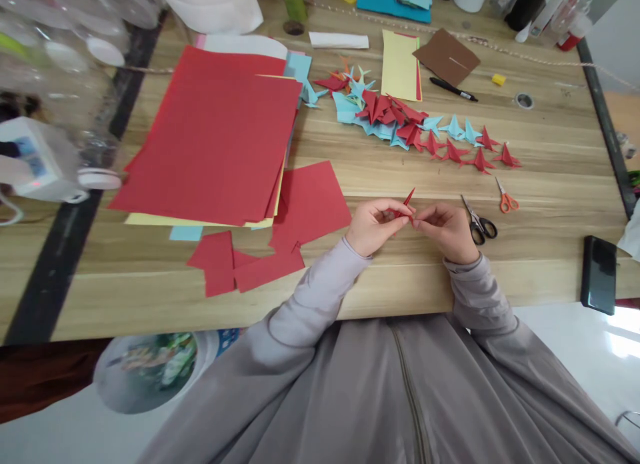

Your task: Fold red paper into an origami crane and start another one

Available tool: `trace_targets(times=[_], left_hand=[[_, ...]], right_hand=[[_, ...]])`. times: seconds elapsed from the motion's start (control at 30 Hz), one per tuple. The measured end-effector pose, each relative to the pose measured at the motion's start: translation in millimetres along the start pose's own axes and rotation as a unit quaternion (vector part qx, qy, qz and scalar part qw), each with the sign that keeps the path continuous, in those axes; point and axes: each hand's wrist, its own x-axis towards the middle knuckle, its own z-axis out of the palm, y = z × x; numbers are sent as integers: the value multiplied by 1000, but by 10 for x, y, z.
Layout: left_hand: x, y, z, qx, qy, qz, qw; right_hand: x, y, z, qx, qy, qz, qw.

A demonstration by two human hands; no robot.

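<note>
Large red paper sheets (pixel 215 137) blocked the left, pointed red-and-blue folded-paper figures (pixel 454 151) the far side, black-handled metal scissors (pixel 479 227) flanked the right hand (pixel 444 229), bare pale-wood tabletop (pixel 543 251) stretched open beyond.

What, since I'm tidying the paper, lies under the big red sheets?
Yellow paper sticks out at the lower edge, with light-blue paper beyond it. The red sheets hide whatever else lies there.

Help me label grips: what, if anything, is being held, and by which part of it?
Folded red paper: the left hand grips it below its pointed tip; the right hand seems to pinch its other end, mostly hidden.
</note>
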Motion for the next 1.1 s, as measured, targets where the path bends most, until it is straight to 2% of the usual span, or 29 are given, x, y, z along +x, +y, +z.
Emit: trace_targets(times=[0.13, 0.37, 0.53, 0.67, 1.1], left_hand=[[-3, 5, -6, -20, 1, -18, 1000], [-6, -12, -2, -16, 11, -7, 1000], [0, -30, -5, -25, 23, 23, 999], [2, -38, -4, -20, 24, 20, 999], [-8, -43, 20, -47, 31, 18, 998]], right_hand=[[0, -3, 11, 25, -5, 0, 1000], [7, 44, 17, 64, -15, 10, 998], [0, 30, 21, 50, -38, 5, 998], [-3, -3, 24, 46, -56, 2, 997], [-16, -19, 45, 18, -57, -11, 998]])
